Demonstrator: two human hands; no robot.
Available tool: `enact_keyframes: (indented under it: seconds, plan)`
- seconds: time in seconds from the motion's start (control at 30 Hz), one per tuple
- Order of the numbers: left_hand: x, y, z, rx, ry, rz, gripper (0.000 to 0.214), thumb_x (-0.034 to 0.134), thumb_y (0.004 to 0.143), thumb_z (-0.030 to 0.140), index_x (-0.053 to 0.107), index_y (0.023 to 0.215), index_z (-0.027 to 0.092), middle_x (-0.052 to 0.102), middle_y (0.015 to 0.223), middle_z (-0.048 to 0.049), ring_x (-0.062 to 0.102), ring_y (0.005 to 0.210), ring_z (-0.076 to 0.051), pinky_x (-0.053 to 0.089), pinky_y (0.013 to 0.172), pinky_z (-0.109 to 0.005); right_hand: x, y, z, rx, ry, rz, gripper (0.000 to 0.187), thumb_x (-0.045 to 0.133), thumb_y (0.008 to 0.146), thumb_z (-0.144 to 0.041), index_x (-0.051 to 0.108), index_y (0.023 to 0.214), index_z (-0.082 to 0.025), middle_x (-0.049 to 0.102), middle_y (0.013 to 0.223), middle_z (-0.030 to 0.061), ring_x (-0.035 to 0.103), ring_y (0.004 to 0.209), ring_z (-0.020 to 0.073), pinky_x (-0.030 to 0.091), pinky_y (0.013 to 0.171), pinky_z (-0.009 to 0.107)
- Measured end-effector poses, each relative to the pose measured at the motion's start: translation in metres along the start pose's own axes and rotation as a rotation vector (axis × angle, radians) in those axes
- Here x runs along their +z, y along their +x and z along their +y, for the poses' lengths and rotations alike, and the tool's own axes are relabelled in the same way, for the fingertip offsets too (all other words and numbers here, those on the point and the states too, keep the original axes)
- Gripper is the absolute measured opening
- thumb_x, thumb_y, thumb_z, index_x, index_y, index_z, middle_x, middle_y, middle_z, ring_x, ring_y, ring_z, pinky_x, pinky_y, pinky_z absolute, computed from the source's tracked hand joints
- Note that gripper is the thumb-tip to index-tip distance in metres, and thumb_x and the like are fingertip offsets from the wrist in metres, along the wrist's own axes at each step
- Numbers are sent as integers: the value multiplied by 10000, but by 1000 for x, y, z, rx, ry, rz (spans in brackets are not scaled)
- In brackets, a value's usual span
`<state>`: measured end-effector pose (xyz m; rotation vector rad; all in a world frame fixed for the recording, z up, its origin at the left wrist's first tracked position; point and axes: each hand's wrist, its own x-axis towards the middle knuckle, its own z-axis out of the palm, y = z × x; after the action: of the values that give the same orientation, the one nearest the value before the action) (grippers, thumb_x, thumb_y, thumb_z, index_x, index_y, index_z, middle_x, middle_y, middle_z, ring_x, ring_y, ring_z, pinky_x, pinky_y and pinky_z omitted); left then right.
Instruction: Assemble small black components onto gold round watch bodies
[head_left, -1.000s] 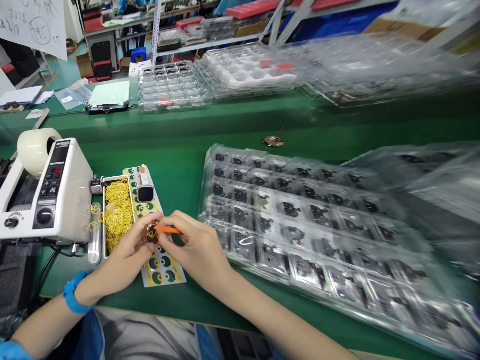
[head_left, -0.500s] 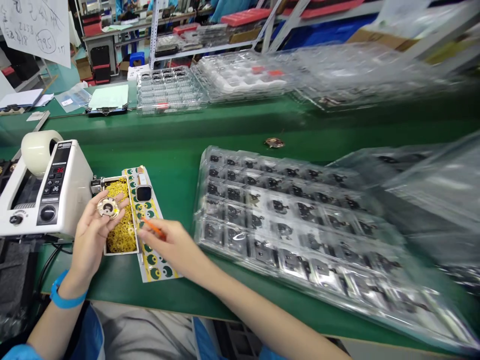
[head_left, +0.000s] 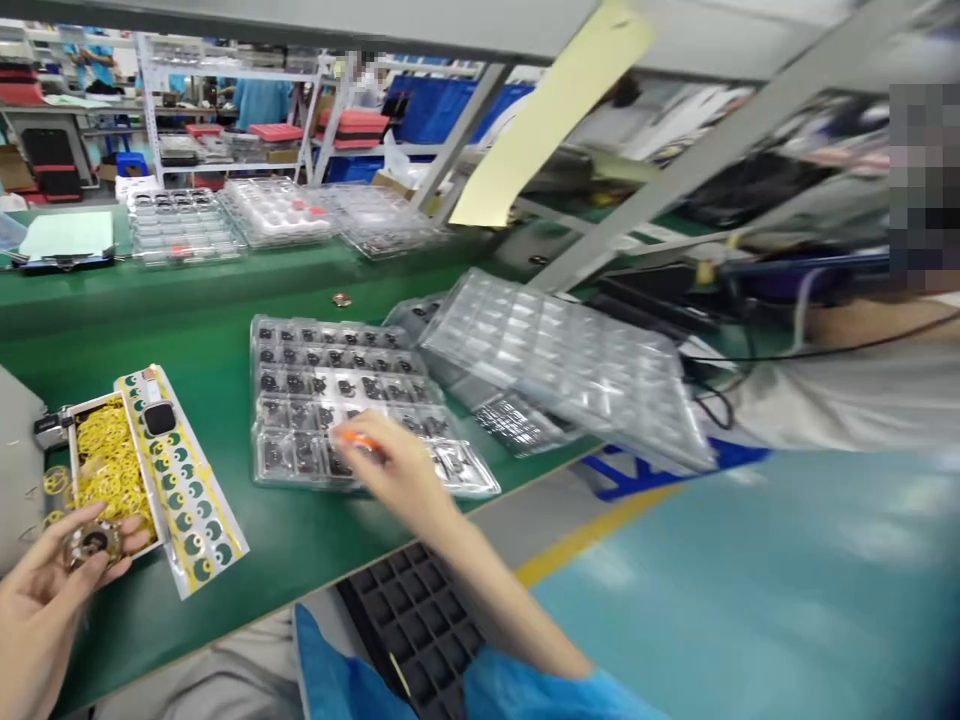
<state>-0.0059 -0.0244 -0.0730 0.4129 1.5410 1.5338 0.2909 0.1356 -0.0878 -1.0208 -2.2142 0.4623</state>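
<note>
At the lower left, my left hand [head_left: 45,610] grips a round metallic disc-like part [head_left: 94,543] between thumb and fingers, over the near corner of a white box [head_left: 73,437] of thin yellow rings [head_left: 112,465]. My right hand [head_left: 401,475] pinches an orange stick-like tool [head_left: 357,438], blurred, its exact kind unclear. This hand is above a clear plastic tray [head_left: 300,487] whose pockets hold small dark parts; whether the tool touches one cannot be made out. Between box and tray lies a sheet of yellow and green stickers [head_left: 184,490], with a small square-faced watch [head_left: 159,418] on it.
Empty-looking clear trays [head_left: 555,350] lean in a stack to the right. A small round metal part [head_left: 341,299] lies behind the parts tray. A black compartment tray [head_left: 420,620] is below the table edge. Part of another person's arm [head_left: 877,335] shows at right.
The view has swung to the right. My right hand has moved from over the sticker sheet to over the parts tray with the orange tool. My left hand has closed around the round part.
</note>
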Motion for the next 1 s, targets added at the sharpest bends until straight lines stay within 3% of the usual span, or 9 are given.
enact_keyframes:
  seconds: [0.07, 0.17, 0.27, 0.37, 0.53, 0.6, 0.7, 0.87, 1.0]
  plan:
    - [-1, 2, -2, -19, -2, -14, 477, 912, 586, 343, 718, 1002, 217, 811, 852, -53, 774, 833, -264, 646, 712, -236, -30, -5, 30, 14, -94, -22, 203, 483, 931, -196, 671, 857, -178, 641, 794, 65, 624, 720, 191, 475, 653, 300]
    - [-4, 5, -5, -41, 6, -38, 529, 895, 620, 333, 685, 1093, 225, 810, 910, -52, 766, 899, -256, 633, 757, -214, -57, -13, 55, -31, -175, -184, 184, 551, 903, -213, 727, 855, -230, 633, 734, 17, 612, 605, 156, 440, 554, 255]
    - [-3, 7, -8, -44, -2, -59, 609, 886, 635, 310, 626, 1180, 236, 805, 953, -55, 753, 952, -270, 631, 798, -241, -60, -18, 62, -77, -243, -273, 187, 580, 868, -184, 745, 933, -242, 655, 757, 27, 632, 620, 160, 442, 523, 242]
    - [1, 6, -6, -55, -13, -90, 572, 894, 620, 312, 609, 1110, 233, 805, 935, -66, 755, 940, -289, 637, 815, -296, -59, -19, 66, -115, -286, -294, 208, 566, 838, -137, 742, 905, -224, 667, 748, 44, 649, 641, 171, 462, 524, 244]
    - [17, 1, 1, -31, -13, -131, 386, 824, 710, 290, 607, 1016, 200, 798, 940, -80, 758, 933, -264, 618, 844, -312, -64, -2, 55, -191, -249, -181, 185, 528, 869, -178, 709, 853, -212, 702, 794, 63, 670, 668, 194, 498, 547, 281]
    - [26, 1, 3, -36, -21, -192, 322, 780, 741, 263, 610, 1006, 193, 792, 943, -78, 759, 923, -263, 612, 844, -333, -53, 13, 36, -225, -111, -29, 176, 529, 896, -176, 698, 871, -218, 712, 825, 59, 676, 706, 188, 510, 574, 282]
    - [37, 6, 4, -61, -54, -304, 235, 711, 788, 220, 602, 995, 223, 786, 951, -36, 760, 900, -229, 590, 878, -339, -17, 38, -7, -240, 225, 141, 150, 590, 877, -148, 694, 799, -223, 715, 819, 44, 663, 729, 168, 499, 574, 255]
    - [46, 15, 3, -47, -102, -343, 196, 668, 803, 187, 593, 980, 229, 760, 899, -8, 752, 873, -197, 561, 906, -340, 50, 66, -75, -42, 599, -74, 145, 651, 809, -220, 692, 673, -195, 634, 722, 30, 520, 562, 120, 392, 479, 238]
    - [42, 19, -3, -28, -132, -349, 276, 691, 753, 186, 602, 1014, 210, 726, 940, -29, 734, 871, -210, 549, 927, -404, 76, 70, -94, 100, 720, -246, 184, 672, 771, -273, 652, 609, -189, 581, 722, 25, 449, 573, 116, 369, 509, 248]
